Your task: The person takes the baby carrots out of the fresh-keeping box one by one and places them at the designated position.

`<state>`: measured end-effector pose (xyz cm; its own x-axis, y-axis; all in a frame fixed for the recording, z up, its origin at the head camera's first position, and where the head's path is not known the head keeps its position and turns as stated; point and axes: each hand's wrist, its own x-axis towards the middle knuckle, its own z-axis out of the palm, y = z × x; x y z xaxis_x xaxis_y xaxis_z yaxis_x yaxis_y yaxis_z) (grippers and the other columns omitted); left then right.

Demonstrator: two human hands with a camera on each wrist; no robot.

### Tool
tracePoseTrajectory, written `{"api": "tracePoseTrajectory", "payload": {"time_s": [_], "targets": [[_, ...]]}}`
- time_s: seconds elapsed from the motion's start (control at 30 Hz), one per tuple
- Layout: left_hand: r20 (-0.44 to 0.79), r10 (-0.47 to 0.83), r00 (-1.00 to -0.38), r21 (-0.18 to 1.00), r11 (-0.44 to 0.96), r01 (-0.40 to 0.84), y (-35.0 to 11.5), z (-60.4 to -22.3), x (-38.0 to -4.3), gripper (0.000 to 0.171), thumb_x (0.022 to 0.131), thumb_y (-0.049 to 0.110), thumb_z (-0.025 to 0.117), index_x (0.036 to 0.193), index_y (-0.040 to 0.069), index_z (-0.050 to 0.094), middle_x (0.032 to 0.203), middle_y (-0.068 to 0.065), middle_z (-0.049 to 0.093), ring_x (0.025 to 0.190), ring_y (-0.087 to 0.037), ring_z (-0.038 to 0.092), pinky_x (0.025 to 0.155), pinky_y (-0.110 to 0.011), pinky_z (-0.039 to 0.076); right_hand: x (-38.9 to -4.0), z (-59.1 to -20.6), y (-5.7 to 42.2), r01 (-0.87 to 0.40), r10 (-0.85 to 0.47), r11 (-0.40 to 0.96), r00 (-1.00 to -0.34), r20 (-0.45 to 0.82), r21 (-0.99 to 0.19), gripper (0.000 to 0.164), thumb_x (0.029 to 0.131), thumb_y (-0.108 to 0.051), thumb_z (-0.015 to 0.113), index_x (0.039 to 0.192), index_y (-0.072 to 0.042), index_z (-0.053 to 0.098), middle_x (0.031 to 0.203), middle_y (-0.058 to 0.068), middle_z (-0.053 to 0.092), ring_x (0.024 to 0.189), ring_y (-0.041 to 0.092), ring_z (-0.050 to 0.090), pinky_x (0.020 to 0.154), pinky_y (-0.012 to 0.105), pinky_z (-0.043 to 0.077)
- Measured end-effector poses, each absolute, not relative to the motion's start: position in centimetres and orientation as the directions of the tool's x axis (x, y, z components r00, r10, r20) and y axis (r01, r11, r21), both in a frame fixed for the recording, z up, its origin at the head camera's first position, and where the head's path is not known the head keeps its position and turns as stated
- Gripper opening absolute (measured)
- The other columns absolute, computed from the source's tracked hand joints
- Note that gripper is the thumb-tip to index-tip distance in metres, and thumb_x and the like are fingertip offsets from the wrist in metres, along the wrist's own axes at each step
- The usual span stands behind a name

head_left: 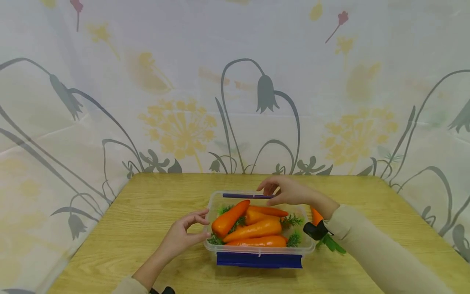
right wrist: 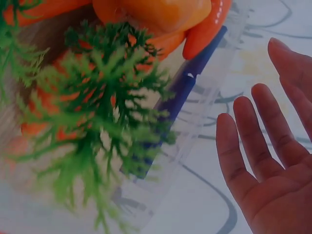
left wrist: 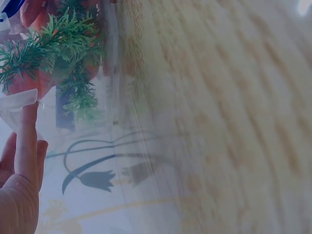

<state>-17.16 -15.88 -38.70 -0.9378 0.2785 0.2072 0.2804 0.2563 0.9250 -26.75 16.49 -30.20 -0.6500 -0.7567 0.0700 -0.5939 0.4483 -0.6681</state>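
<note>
A clear plastic box (head_left: 310, 241) with blue latch strips holds several orange toy carrots (head_left: 253, 230) with green feathery tops. My left hand (head_left: 183, 234) is at the box's left side, its fingertips close against the rim. In the left wrist view, one straight finger of the left hand (left wrist: 24, 170) touches a clear plastic edge (left wrist: 19, 100). Over the back rim hovers my right hand (head_left: 288, 191), near the rear blue strip (head_left: 238, 196). The right wrist view shows the right hand (right wrist: 273, 170) with its fingers spread and nothing between them.
Another orange carrot (head_left: 315, 215) lies right of the box, partly hidden by the right forearm. Green leaves (head_left: 332, 244) show below the right wrist. The wooden table (head_left: 139, 212) meets a flower-printed cloth (head_left: 176, 81) at the back.
</note>
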Motion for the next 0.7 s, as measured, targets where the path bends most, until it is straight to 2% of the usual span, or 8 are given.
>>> {"api": "tracePoseTrajectory", "payload": {"time_s": [0.17,0.3,0.43,0.57,0.7], "targets": [[0.204,0.266,-0.942,0.929,0.249,0.272,-15.9,-38.8,-17.2,0.022,0.079,0.014,0.075,0.098,0.005,0.065,0.136,-0.012,0.047,0.125,-0.037,0.039,0.103,-0.057,0.024,-26.9,-30.4,15.4,-0.61,-0.781,0.442,-0.623,0.053,-0.657,0.034,0.084,-0.007,0.069,0.116,-0.002,0.06,0.104,0.014,0.06,0.095,0.027,0.057,0.082,0.036,0.051],[0.198,0.25,-0.948,0.932,0.253,0.261,-15.9,-38.7,-17.1,0.024,0.079,0.013,0.075,0.098,0.003,0.065,0.135,-0.009,0.049,0.126,-0.034,0.039,0.105,-0.055,0.023,-27.1,-30.7,14.5,-0.623,-0.806,0.424,-0.59,0.039,-0.657,0.033,0.084,-0.008,0.069,0.116,-0.003,0.06,0.107,0.009,0.06,0.097,0.025,0.057,0.084,0.041,0.05],[0.202,0.255,-0.946,0.93,0.254,0.267,-15.9,-38.8,-17.2,0.024,0.079,0.013,0.075,0.098,0.003,0.065,0.135,-0.01,0.049,0.126,-0.034,0.04,0.105,-0.054,0.023,-27.1,-31.1,13.6,-0.644,-0.829,0.401,-0.558,0.042,-0.652,0.034,0.084,-0.003,0.067,0.117,0.0,0.059,0.109,0.012,0.06,0.099,0.03,0.056,0.083,0.043,0.049],[0.211,0.268,-0.94,0.929,0.244,0.278,-15.8,-38.8,-17.2,0.023,0.079,0.014,0.076,0.097,0.005,0.066,0.136,-0.011,0.049,0.124,-0.035,0.041,0.105,-0.055,0.024,-27.0,-31.4,12.7,-0.643,-0.839,0.394,-0.543,0.028,-0.657,0.034,0.084,-0.001,0.067,0.117,0.001,0.059,0.109,0.012,0.06,0.1,0.03,0.055,0.085,0.044,0.047],[0.21,0.266,-0.941,0.931,0.239,0.275,-15.8,-38.8,-17.1,0.023,0.079,0.013,0.075,0.097,0.003,0.065,0.135,-0.011,0.049,0.125,-0.034,0.041,0.105,-0.054,0.024,-27.0,-31.6,11.8,-0.649,-0.849,0.391,-0.529,0.017,-0.653,0.035,0.083,-0.003,0.069,0.116,-0.002,0.06,0.11,0.008,0.062,0.102,0.027,0.055,0.088,0.047,0.046]]}}
